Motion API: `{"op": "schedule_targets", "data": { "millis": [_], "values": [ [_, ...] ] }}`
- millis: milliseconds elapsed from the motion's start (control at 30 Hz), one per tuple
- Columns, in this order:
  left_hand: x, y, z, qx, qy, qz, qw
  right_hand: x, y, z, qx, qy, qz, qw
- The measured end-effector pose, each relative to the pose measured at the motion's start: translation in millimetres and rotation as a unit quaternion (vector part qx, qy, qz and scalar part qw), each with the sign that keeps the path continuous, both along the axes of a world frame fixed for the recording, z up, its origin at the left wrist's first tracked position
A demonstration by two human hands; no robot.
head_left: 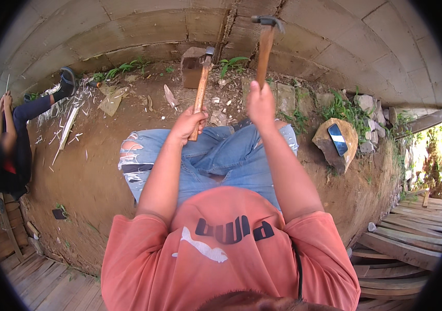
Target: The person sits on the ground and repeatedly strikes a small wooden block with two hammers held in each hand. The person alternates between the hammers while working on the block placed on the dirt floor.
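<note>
My left hand (189, 124) is closed round the lower part of a wooden-handled hammer (200, 90). That hammer's metal head is up against a squarish brown block (190, 76) at the foot of the wall; whether they touch I cannot tell. In my right hand (261, 105) I grip a claw hammer (265, 52) by its wooden handle, with its dark head raised in front of the wall. The two hammers stand apart, both pointing away from me. My legs are folded in torn blue jeans (210, 158) beneath my forearms.
A block wall (148, 31) curves across the far side. On the right a phone (337, 139) lies on a rock (329, 155), with stones (368, 116) beyond. Wooden planks (402, 233) are stacked lower right. At left another person (11, 140) sits near pale wood strips (66, 129).
</note>
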State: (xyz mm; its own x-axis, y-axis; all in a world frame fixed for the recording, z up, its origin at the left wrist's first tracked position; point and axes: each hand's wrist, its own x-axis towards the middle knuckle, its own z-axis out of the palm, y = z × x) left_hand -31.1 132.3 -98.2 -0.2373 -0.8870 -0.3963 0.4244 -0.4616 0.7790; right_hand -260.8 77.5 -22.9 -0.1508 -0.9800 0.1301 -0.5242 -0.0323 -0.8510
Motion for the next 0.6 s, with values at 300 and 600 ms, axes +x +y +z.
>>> {"op": "schedule_targets", "data": {
  "millis": [300,600],
  "values": [
    [-4.3,-4.0,0.5,0.006,-0.023,-0.01,1.0,-4.1,26.1,-92.4,0.18,0.311,0.241,0.902],
    [-2.0,-6.4,6.1,0.003,-0.011,-0.002,1.0,0.1,9.2,-31.6,0.144,-0.021,0.065,0.987]
  ]
}}
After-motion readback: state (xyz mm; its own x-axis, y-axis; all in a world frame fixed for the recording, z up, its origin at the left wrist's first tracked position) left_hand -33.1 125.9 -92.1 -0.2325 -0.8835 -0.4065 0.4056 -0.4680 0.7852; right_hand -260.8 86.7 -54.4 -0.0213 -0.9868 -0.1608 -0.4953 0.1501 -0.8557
